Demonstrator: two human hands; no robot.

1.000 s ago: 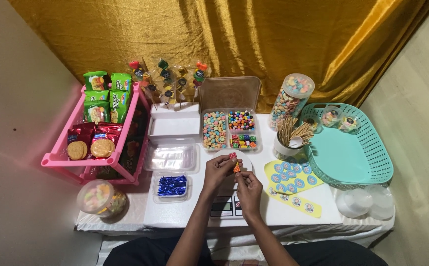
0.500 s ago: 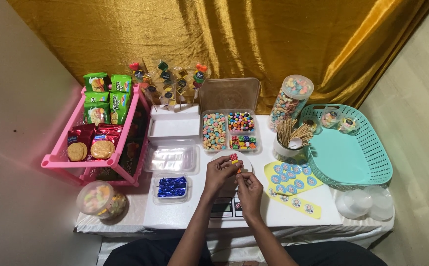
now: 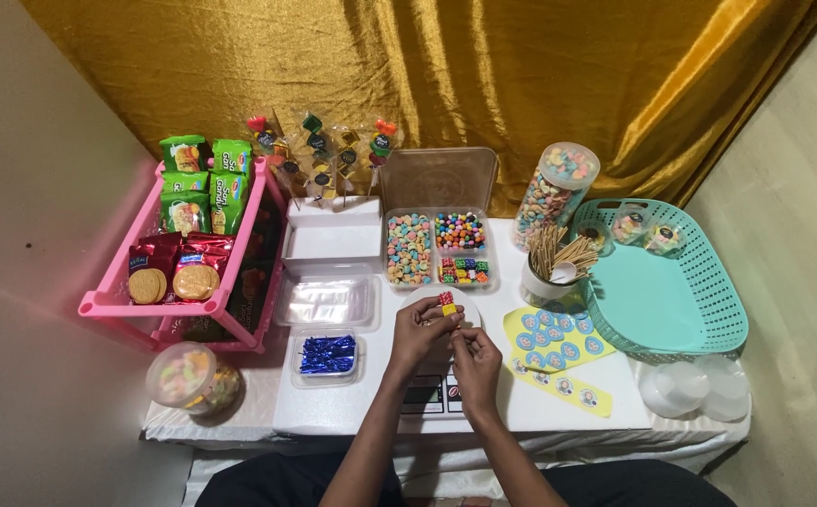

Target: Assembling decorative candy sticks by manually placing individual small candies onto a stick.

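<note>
A pink rack of biscuit packets stands at the counter's left edge; a gold curtain hangs behind; a teal basket sits on the right, just beside a cup of wooden sticks; a tall jar of sweets stands behind the cup; yellow sticker sheets lie in front.

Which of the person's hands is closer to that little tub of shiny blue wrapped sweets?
Left. The left hand is just to the right of the tub of blue sweets, a short gap apart. The right hand sits farther right, beyond the left hand.
</note>
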